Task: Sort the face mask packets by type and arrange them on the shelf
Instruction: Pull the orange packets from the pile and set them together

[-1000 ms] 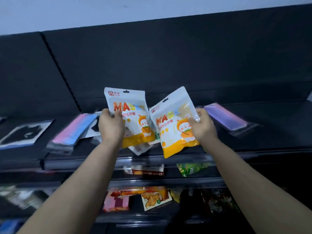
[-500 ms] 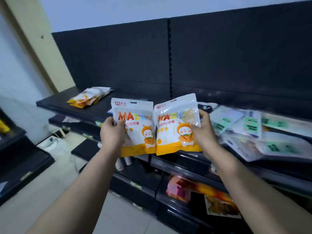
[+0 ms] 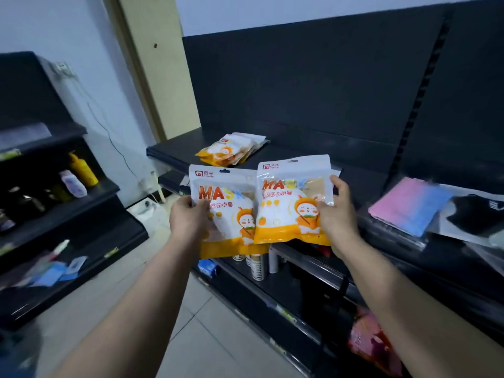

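My left hand [image 3: 188, 216] grips the left packet [image 3: 226, 211] by its left edge; my right hand [image 3: 338, 216] grips the right packet [image 3: 291, 203] by its right edge. Both are upright, long axis vertical, print toward me, in front of the shelf [image 3: 174, 148]. The stack [image 3: 231, 150] looks nearer than half a second ago, and the right packet now overlaps the left. The lower shelves are blurred.

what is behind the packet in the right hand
The dark shelf and, farther back left, a stack of matching orange packets. Whatever lies directly behind the packet is covered.
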Motion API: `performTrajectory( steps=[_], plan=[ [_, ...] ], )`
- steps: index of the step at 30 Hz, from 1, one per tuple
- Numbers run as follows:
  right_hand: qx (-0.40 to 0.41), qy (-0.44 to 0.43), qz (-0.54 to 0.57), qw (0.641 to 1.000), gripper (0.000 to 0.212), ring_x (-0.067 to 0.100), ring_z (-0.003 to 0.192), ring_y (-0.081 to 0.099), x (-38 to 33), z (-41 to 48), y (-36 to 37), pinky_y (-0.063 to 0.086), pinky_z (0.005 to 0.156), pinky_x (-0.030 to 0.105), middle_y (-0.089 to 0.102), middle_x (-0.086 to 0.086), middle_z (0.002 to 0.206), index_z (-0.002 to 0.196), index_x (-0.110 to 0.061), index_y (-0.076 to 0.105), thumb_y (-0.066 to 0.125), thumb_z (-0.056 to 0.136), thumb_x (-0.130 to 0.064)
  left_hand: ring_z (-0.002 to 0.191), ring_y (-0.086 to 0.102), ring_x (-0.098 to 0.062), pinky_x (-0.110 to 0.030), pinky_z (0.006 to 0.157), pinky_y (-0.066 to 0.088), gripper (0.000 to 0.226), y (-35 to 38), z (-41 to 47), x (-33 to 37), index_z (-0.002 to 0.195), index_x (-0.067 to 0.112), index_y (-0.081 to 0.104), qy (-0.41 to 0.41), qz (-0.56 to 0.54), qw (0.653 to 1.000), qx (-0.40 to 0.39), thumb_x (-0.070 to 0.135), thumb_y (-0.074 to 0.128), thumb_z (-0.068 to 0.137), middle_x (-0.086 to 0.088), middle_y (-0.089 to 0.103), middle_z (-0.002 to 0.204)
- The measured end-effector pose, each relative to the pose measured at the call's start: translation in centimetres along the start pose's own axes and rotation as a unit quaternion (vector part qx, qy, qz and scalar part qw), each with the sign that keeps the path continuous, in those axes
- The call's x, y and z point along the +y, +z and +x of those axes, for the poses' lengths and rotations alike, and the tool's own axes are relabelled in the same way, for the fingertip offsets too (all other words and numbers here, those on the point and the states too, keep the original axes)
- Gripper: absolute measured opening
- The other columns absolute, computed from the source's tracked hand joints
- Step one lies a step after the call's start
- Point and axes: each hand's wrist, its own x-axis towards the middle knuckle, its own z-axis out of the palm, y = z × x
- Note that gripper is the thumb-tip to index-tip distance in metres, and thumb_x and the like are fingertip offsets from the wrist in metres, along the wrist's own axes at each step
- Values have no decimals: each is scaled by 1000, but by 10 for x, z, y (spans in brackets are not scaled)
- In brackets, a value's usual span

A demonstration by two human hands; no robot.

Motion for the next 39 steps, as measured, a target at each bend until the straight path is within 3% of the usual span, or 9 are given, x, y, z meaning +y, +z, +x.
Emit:
performTrajectory(
  steps=[3, 9, 15, 24, 28, 30, 31, 35, 39],
  plan=[
    [10, -3, 8, 1000, 50, 9, 78, 59, -8, 22, 21, 53, 67, 34, 59, -9, 118, 131, -41, 39, 47, 94, -9, 82, 69, -26, -40, 65, 59, 11, 4, 25, 0, 86, 22, 58, -9, -5, 1000, -2, 23, 55, 96, -5, 69, 92],
    [28, -12, 29, 999, 48, 10, 92, 58, -8, 85, 68, 48, 66, 26, 50, -7, 130, 135, -37, 38, 48, 96, -12, 82, 68, -24, -36, 59, 57, 9, 22, 89, -5, 96, 16, 61, -23, 16, 1000, -4, 22, 54, 96, -5, 68, 93],
    [25, 51, 67, 996, 43, 23, 95, 63, -24, 157, 128, 56, 82, 48, 60, -5, 112, 130, -39, 40, 46, 95, -14, 83, 71, -29, -50, 75, 60, 14, 41, 183, 26, 81, 21, 57, -31, 43, 999, 12, 25, 55, 94, -7, 71, 93],
    [11, 50, 91, 995, 45, 19, 98, 63, -41, 216, 172, 56, 79, 39, 56, -5, 115, 134, -31, 41, 49, 95, -9, 84, 72, -24, -48, 79, 60, 13, 70, 271, 56, 86, 19, 60, -17, 45, 998, -33, 28, 57, 96, -3, 71, 92],
    [26, 49, 106, 993, 45, 19, 96, 66, -33, 229, 177, 57, 81, 43, 61, 0, 119, 132, -29, 44, 52, 94, -8, 94, 68, -26, -48, 83, 57, 24, 84, 311, 64, 109, 14, 57, 27, 97, 994, -34, 33, 58, 94, -8, 69, 111],
    [59, 47, 97, 992, 43, 21, 98, 65, -30, 234, 182, 57, 83, 45, 61, 3, 122, 131, -30, 45, 53, 94, -11, 116, 54, -31, -47, 91, 49, 53, 90, 325, 63, 130, 16, 45, 150, 281, 948, 4, 45, 62, 89, -9, 56, 130],
    [75, 48, 89, 992, 42, 22, 98, 65, -29, 236, 186, 56, 84, 46, 60, 3, 122, 131, -31, 45, 53, 94, -12, 124, 45, -32, -47, 94, 44, 63, 94, 328, 60, 135, 19, 41, 213, 355, 910, -31, 51, 63, 85, -8, 50, 136],
    [99, 60, 59, 992, 44, 18, 97, 62, -26, 237, 203, 54, 86, 41, 60, 0, 122, 130, -31, 45, 50, 92, -10, 139, 23, -26, -52, 106, 29, 88, 112, 329, 53, 141, 43, 32, 242, 520, 766, -290, 65, 73, 66, 7, 28, 149],
    [130, 62, 94, 985, 45, 10, 88, 61, -30, 240, 228, 52, 68, 25, 57, -2, 119, 134, -26, 43, 51, 93, -8, 142, 16, -27, -52, 108, 28, 97, 115, 369, 43, 145, 45, 26, 290, 510, 747, -315, 49, 82, 66, 8, 16, 157]
  ],
)
